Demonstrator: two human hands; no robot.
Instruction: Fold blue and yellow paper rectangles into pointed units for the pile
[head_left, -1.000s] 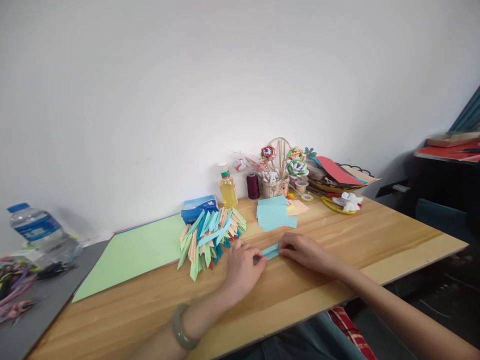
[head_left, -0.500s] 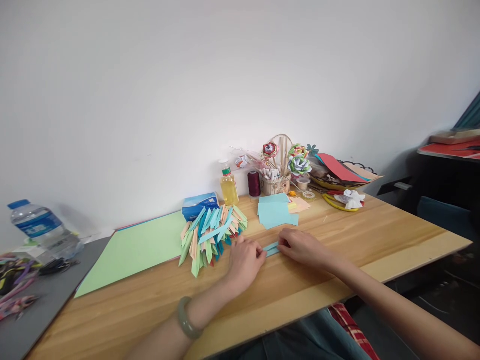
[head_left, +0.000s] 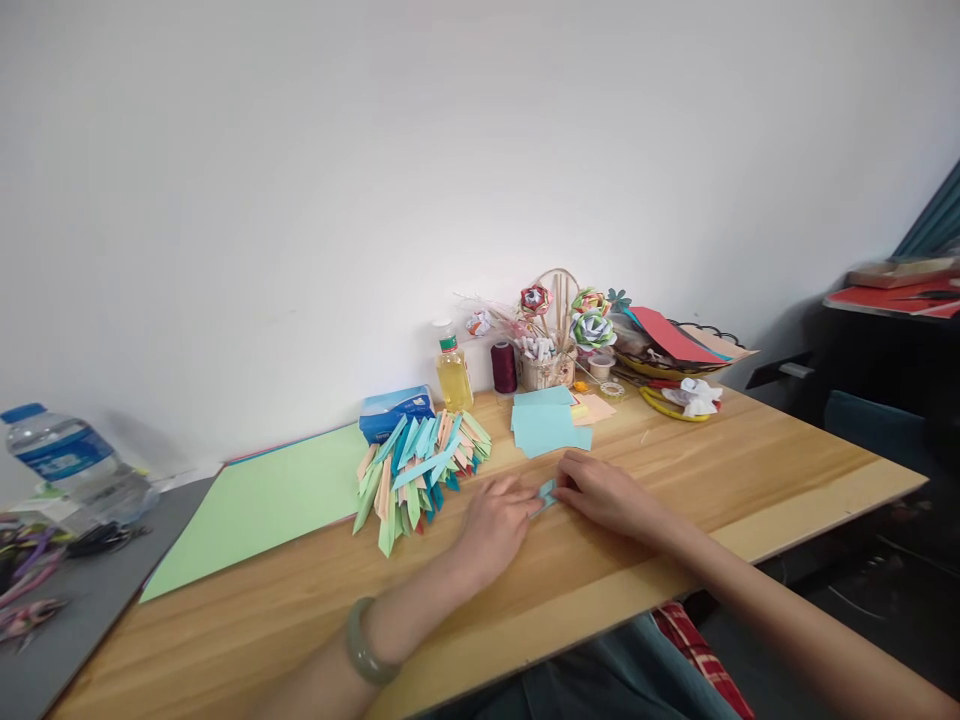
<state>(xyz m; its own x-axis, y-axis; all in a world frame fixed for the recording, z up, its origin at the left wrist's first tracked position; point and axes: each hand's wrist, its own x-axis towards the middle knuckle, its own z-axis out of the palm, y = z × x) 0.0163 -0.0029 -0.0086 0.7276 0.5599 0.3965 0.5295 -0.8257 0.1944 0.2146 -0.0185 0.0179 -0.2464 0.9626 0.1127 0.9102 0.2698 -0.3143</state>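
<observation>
A narrow folded strip of light blue paper lies on the wooden tabletop between my hands. My left hand, with a green bangle at the wrist, holds its left end down with the fingers. At the right end, my right hand grips the strip with thumb and bent fingers. Part of the strip is hidden under the fingers. Left of my hands is a pile of folded paper strips in green, blue and peach. Flat light blue paper pieces lie behind my right hand.
At the back stand a blue tissue pack, a bottle of yellow liquid, a dark red thread spool and a basket near paper flowers. A large green sheet and a water bottle are on the left.
The left hand's fingers have stretched out further over the blue strip, and less of it shows between the hands. The right hand stays at its end. The whole view has shifted slightly.
</observation>
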